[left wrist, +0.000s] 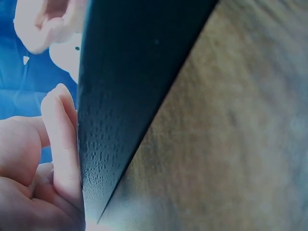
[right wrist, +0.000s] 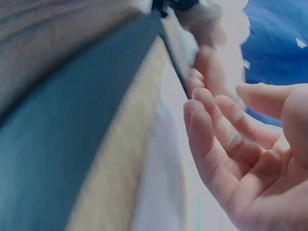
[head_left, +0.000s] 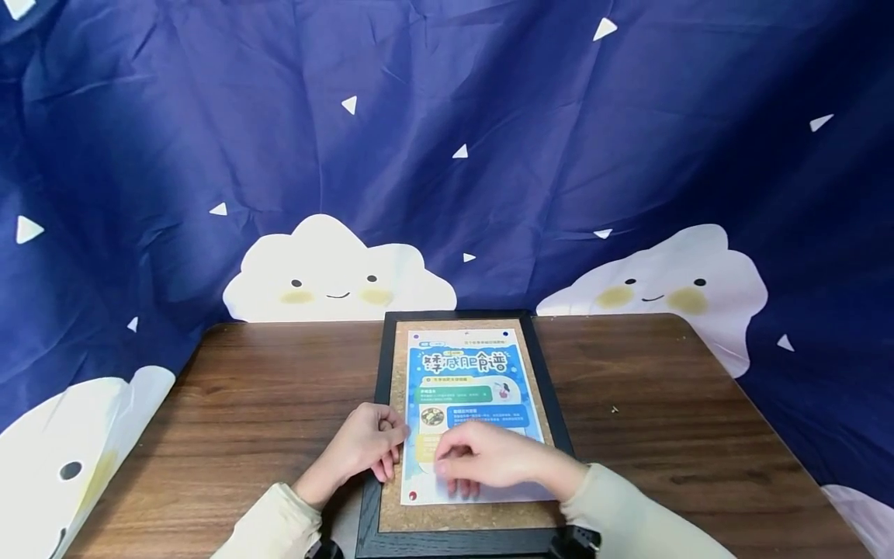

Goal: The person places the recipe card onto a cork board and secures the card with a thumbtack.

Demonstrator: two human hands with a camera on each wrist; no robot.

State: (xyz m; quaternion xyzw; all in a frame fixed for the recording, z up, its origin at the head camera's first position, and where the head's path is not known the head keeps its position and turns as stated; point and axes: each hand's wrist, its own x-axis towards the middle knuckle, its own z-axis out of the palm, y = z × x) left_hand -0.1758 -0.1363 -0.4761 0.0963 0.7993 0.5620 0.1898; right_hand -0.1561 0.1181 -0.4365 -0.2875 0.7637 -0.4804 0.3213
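A printed poster [head_left: 469, 362], blue and white with large characters, lies on a cork board [head_left: 482, 519] in a black frame [head_left: 447, 542]. Dark pins sit at the poster's top corners, and a red pin [head_left: 413, 495] marks its lower left corner. My left hand [head_left: 370, 441] rests at the frame's left side, its bent fingers beside the poster's edge. Over the poster's lower part is my right hand [head_left: 485, 458]. In the right wrist view its fingers [right wrist: 226, 130] are loosely bent, and nothing shows between them or the thumb. It covers some print.
A brown wooden table [head_left: 279, 388] bears the board. A tiny light speck [head_left: 615, 409] lies on the wood to the right. Behind hangs a dark blue cloth [head_left: 419, 155] with white clouds and triangles.
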